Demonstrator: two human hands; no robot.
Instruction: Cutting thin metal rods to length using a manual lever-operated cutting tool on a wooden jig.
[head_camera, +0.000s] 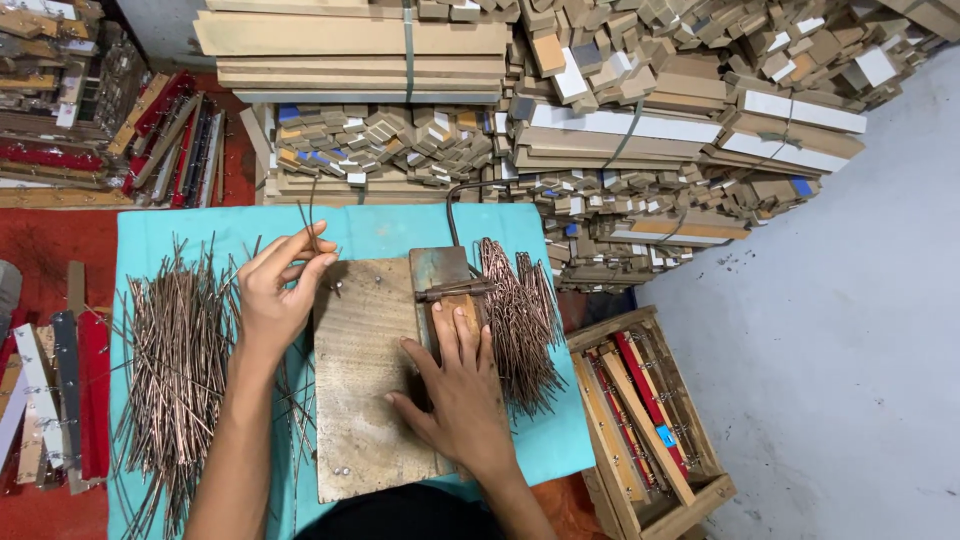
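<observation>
Head view: left hand (272, 295) pinches a thin wire (309, 215) upright at the far-left edge of the wooden board (360, 400). Right hand (455, 385) lies flat, fingers spread, on the lever (455, 292) at the board's right. Straight wires (180, 350) lie left, bent wires (520, 320) right, on the teal cloth (390, 228).

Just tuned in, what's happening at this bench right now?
A person sits at a worn wooden board on a turquoise cloth. The left hand pinches a thin metal wire at the board's top edge. The right hand presses flat on a lever jig fixed to the board. Straight wires lie piled on the left, bent wires on the right.
</observation>
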